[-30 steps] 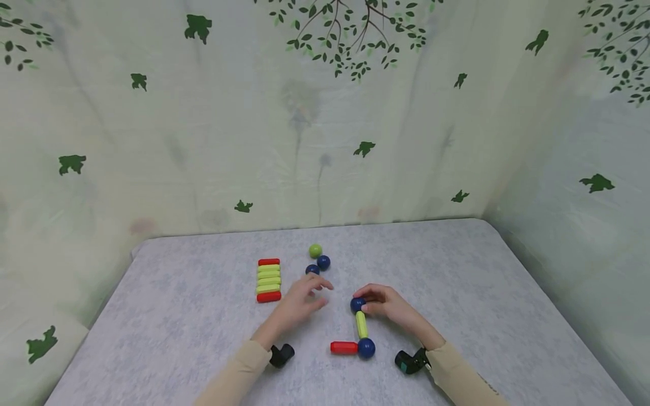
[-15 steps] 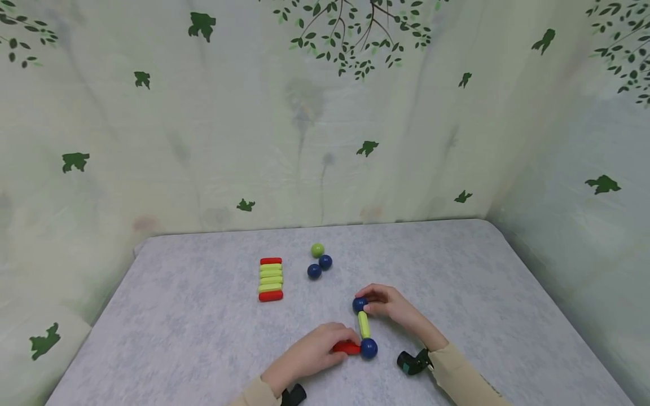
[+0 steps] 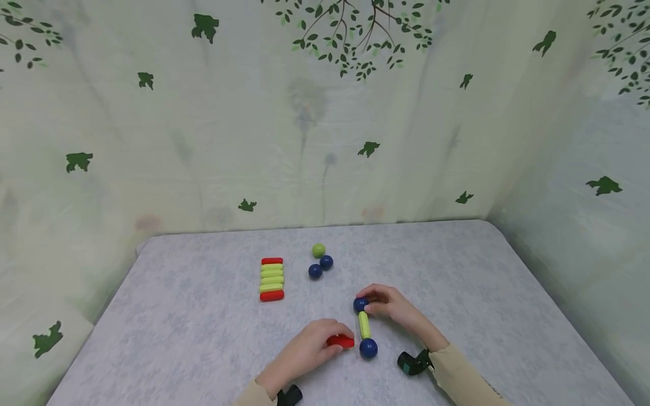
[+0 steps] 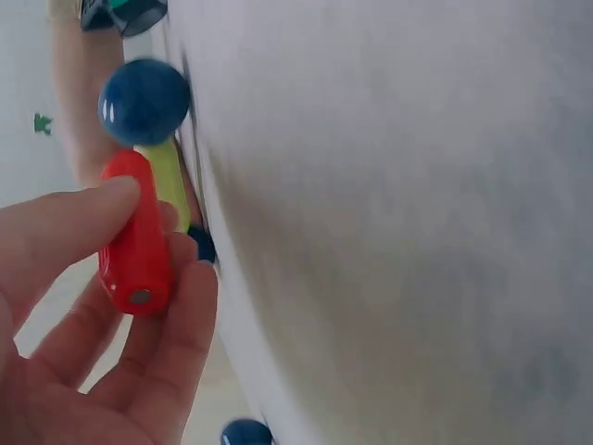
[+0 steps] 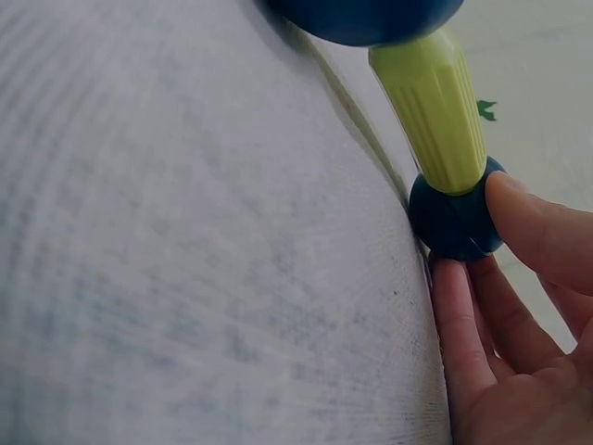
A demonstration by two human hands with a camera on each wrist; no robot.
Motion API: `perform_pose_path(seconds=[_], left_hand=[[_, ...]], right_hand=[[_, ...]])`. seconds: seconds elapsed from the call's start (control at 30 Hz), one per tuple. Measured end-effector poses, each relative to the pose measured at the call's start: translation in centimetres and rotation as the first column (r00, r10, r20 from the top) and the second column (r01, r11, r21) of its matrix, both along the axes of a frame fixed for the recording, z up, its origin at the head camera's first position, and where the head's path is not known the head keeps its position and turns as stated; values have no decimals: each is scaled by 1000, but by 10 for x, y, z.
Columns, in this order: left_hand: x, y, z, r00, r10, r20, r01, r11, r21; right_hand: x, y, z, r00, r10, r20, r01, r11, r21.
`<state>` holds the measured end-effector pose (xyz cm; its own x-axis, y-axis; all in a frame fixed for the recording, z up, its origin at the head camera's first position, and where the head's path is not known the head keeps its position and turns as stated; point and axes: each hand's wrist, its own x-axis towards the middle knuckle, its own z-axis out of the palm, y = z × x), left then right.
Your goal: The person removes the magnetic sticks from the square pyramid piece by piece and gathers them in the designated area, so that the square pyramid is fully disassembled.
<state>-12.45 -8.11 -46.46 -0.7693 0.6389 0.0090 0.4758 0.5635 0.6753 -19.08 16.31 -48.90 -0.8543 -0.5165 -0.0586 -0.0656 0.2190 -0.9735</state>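
My left hand [image 3: 316, 345] pinches a red rod [image 4: 139, 241] between thumb and fingers; a small metal disc shows in the rod's end. In the head view the rod lies just left of the nearer blue ball [image 3: 368, 348], with a narrow gap between them. A yellow-green ridged rod [image 5: 434, 111] joins that ball to a farther blue ball [image 3: 360, 304]. Thumb and fingertips of my right hand [image 3: 388, 307] grip this farther ball, as the right wrist view also shows.
Left of centre, several yellow-green rods [image 3: 272, 273] lie in a row between two red rods [image 3: 271, 295]. Behind the hands sit a green ball [image 3: 318, 250] and two blue balls [image 3: 315, 271] on the grey cloth-covered table [image 3: 193, 316]. A leaf-patterned curtain hangs behind.
From near the loose balls, my left hand came down and took hold of the red rod, then drew it slightly left, off the nearer blue ball. My right hand kept its grip.
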Motion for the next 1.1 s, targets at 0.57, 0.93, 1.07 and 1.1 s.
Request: perform_pose_path(seconds=[0.57, 0.93, 1.07, 1.1], left_hand=[[-25, -84, -1, 899, 387, -205, -387, 921, 41], [-32, -99, -3, 826, 426, -369, -476, 878, -53], [-33, -100, -4, 812, 419, -405, -480, 875, -57], [-34, -100, -4, 809, 420, -411, -482, 874, -56]], right_hand=[[2, 0, 2, 999, -8, 36, 8, 1000, 2], [0, 1, -4, 1000, -6, 1, 6, 1000, 9], [0, 1, -4, 1000, -7, 0, 7, 1000, 5], [0, 1, -4, 1000, -7, -3, 7, 1000, 4]])
